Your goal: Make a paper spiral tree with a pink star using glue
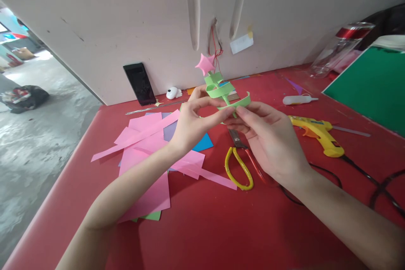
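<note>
Both hands hold a light green paper spiral wound around a thin green stem, raised above the table. A puffy pink paper star sits at its top. My left hand pinches the lower part of the spiral from the left, thumb and fingertips closed on it. On the other side, my right hand grips the spiral's lowest strip near its loose end between thumb and fingers. Beneath the hands lie scissors with one yellow and one red handle, their blades partly hidden.
Pink paper sheets and strips lie to the left over blue and green ones. A yellow glue gun with a black cord, a small white bottle and a green board are right. A phone and white earbud case stand by the wall.
</note>
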{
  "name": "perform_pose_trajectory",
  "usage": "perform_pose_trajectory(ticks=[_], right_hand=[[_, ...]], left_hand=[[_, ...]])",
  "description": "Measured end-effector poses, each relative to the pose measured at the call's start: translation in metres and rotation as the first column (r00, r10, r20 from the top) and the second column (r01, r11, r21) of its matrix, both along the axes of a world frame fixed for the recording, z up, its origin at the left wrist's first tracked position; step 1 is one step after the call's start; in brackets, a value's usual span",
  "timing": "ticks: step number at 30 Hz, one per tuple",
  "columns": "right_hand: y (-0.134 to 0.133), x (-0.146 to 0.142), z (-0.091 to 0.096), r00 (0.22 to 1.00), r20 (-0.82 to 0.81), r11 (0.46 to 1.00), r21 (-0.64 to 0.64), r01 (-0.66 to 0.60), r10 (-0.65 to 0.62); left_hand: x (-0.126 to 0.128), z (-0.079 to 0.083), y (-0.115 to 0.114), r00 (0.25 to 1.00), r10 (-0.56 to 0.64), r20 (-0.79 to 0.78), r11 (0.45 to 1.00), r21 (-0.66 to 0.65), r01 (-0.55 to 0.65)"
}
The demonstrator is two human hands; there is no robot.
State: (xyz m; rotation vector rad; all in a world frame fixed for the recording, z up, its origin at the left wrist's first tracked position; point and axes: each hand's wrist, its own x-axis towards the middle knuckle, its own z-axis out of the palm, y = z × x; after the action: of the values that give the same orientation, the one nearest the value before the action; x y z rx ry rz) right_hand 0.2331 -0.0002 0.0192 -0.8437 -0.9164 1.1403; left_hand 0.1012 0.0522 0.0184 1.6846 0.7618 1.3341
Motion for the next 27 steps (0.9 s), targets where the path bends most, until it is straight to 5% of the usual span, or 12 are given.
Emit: perform_pose_trajectory(ticks=[27], right_hand=[[0.002, 0.001, -0.007, 0.997, 0.071, 0.998, -0.048, -0.031, 0.035]], left_hand=[[-0.003, -0.002, 0.01, 1.0, 0.02, 0.023, 1.0, 0.009, -0.02]])
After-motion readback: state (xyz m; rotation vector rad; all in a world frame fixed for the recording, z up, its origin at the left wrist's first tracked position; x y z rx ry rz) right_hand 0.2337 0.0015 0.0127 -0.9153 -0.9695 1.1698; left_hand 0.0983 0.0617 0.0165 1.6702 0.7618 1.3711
